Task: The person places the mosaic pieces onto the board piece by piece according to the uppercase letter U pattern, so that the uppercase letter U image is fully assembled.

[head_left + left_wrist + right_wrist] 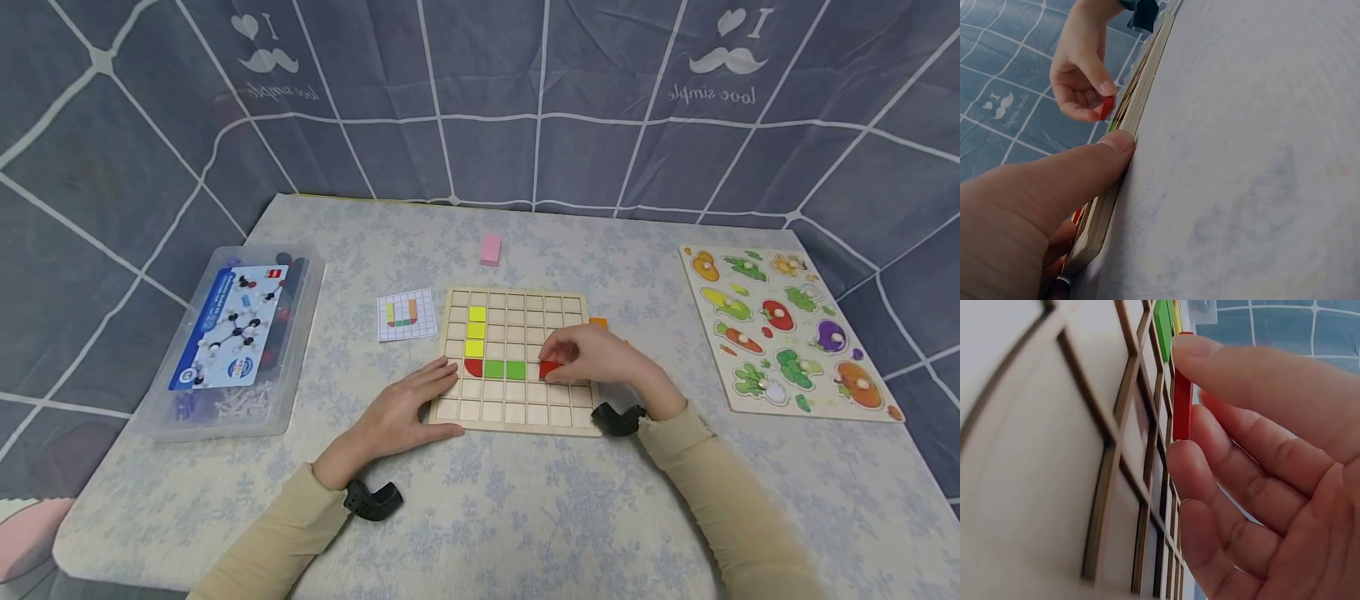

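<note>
Pale floral surface [525, 517]. Red tile [548, 368] at the wooden grid board [517, 429], right of the green tiles [515, 370]; pinched by the right hand [592, 354]. Probably light, stiff, smooth; best held by opposite edges. Thin, flat, outline partly hidden. Left hand [401, 412]: fingers extended, touching board's edge.

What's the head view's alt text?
A right hand pinches a red tile over a wooden grid board bearing yellow tiles and green tiles; the left hand rests against the board's near left corner. A patterned card lies alongside.
</note>
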Available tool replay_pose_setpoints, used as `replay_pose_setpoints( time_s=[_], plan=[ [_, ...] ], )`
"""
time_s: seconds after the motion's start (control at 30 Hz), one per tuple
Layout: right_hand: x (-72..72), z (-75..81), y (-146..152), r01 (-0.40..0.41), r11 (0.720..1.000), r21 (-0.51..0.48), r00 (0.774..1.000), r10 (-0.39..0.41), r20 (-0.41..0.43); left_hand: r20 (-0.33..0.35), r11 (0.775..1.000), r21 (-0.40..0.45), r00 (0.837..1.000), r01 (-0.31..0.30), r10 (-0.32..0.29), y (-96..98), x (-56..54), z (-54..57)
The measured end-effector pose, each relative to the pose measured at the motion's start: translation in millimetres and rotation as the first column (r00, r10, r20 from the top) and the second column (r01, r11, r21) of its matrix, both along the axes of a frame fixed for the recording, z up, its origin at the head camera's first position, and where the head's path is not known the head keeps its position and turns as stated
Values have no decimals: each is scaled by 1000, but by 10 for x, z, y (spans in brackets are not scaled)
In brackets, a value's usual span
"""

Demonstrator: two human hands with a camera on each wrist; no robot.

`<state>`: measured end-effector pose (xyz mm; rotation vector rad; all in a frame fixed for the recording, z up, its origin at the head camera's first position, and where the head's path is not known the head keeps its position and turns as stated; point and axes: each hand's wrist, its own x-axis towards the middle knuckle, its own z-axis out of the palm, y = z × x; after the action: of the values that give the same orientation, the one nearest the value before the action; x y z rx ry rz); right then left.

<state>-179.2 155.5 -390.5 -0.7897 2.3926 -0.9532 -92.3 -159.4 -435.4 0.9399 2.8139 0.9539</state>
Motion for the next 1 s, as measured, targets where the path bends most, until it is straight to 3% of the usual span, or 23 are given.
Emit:
replay_pose_setpoints(
  time_s=[0.4, 0.77, 1.0],
  plan=[
    [-4, -41, -125, -44, 999, 6, 998, 44, -48, 1, 1000, -4, 1000, -1, 1, 13, -2, 2],
    [-12, -57, -104, -34, 999, -22, 998, 33, -48, 0, 1000, -4, 1000, -6, 6, 2, 3, -1],
    [-20, 19, 7, 10, 999, -38, 1000, -11, -12, -3, 1000, -7, 1000, -3, 3, 2, 2, -1]
  ],
)
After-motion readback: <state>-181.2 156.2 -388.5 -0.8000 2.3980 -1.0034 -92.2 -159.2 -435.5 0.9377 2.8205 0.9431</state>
